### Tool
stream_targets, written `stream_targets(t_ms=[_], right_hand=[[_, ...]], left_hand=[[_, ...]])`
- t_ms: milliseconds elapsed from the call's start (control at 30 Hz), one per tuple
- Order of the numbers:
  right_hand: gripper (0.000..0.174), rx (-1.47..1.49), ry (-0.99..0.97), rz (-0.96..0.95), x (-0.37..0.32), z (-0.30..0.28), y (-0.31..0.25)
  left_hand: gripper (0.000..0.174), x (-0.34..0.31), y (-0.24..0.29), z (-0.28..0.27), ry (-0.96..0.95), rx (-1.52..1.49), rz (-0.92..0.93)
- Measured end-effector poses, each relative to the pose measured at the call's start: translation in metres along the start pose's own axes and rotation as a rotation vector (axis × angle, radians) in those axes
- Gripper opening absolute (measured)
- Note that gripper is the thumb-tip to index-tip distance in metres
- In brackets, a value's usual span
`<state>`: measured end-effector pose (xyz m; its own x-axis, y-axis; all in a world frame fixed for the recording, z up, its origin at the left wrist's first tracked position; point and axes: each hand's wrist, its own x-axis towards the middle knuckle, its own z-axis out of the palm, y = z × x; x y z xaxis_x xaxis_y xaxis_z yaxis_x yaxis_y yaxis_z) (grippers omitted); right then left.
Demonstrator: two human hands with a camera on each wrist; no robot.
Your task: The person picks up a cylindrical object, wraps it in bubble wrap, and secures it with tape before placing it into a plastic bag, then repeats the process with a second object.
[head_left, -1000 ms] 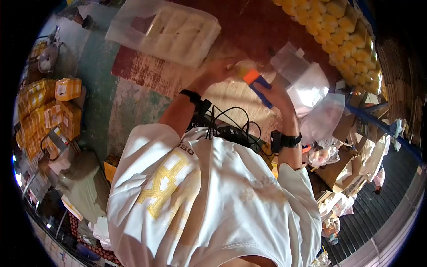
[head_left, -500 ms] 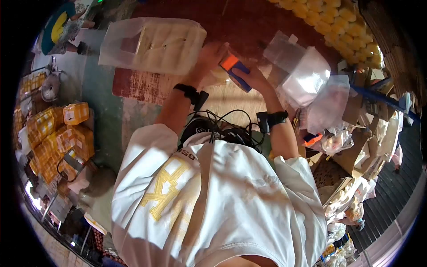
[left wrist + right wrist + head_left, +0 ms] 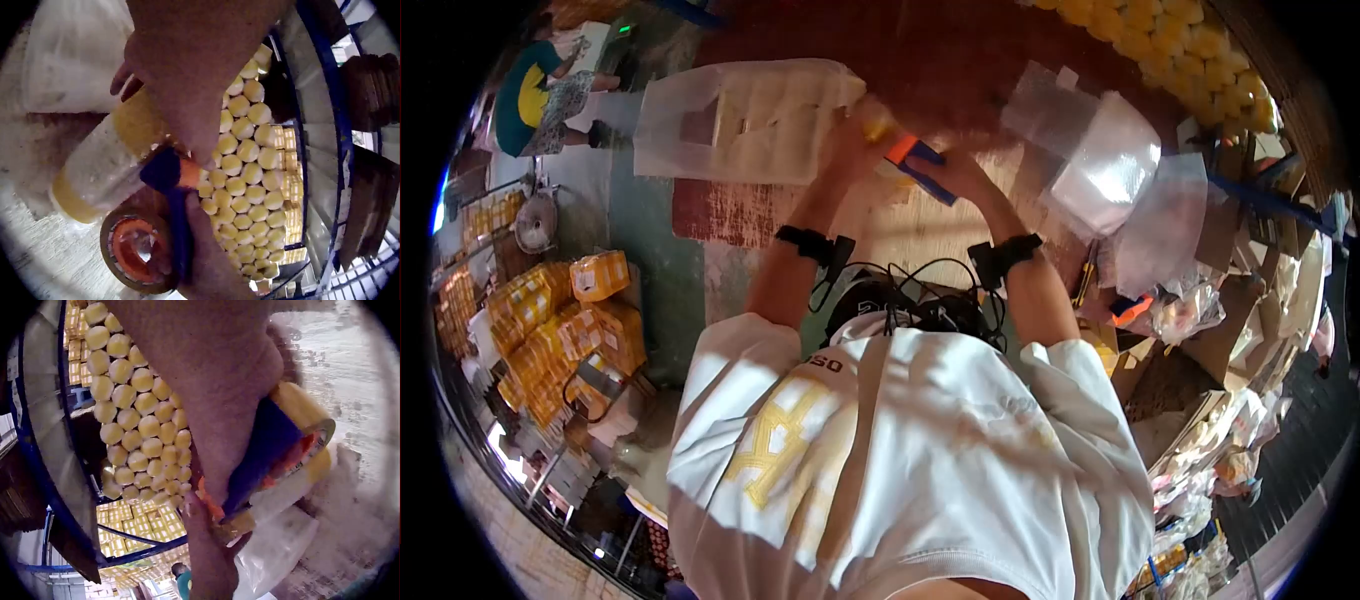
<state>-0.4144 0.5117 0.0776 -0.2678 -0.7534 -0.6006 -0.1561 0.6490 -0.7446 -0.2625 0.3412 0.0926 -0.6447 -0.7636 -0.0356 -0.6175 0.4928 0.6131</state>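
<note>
My right hand [image 3: 965, 175] grips a blue and orange tape dispenser [image 3: 925, 172]. In the left wrist view its tape roll [image 3: 134, 250] shows a bright orange core. A pale, clear-wrapped cylindrical pack [image 3: 94, 169] with yellow bands at its ends lies beside the dispenser. My left hand [image 3: 187, 69] holds this pack at its upper end, thumb right at the dispenser's orange head; part of its grip is hidden behind the pack. From the right wrist, the dispenser's blue side [image 3: 262, 450] overlaps the pack, and the left fingers [image 3: 209, 550] show close below the orange part.
Left of my hands lies a clear bag [image 3: 785, 120] of pale packs. Plastic sheets [image 3: 1105, 165] lie to the right, near another orange tool [image 3: 1133, 310]. Yellow-ended rolls [image 3: 1180, 45] are stacked at the back right. Yellow-taped parcels [image 3: 550, 320] and a person [image 3: 540, 100] are at left.
The dispenser in my right hand has moved left, toward my left hand, and tilted. My left hand has shifted slightly left. A person has come into view at upper left as the head view shifted.
</note>
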Motion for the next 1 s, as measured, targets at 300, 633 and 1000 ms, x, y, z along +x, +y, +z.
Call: stream_targets(t_ms=[300, 633, 1000], right_hand=[[0.082, -0.218, -0.119, 0.121, -0.018, -0.016, -0.013], [0.096, -0.529, -0.038, 0.353, -0.014, 0.044, 0.018], [0.081, -0.424, -0.175, 0.408, -0.045, 0.004, 0.064]], left_hand=[[0.061, -0.021, -0.074, 0.041, -0.298, -0.478, -0.183], [0.063, -0.117, -0.126, 0.154, -0.187, -0.676, -0.527], [0.055, -0.107, -0.055, 0.123, -0.131, 0.228, 0.221]])
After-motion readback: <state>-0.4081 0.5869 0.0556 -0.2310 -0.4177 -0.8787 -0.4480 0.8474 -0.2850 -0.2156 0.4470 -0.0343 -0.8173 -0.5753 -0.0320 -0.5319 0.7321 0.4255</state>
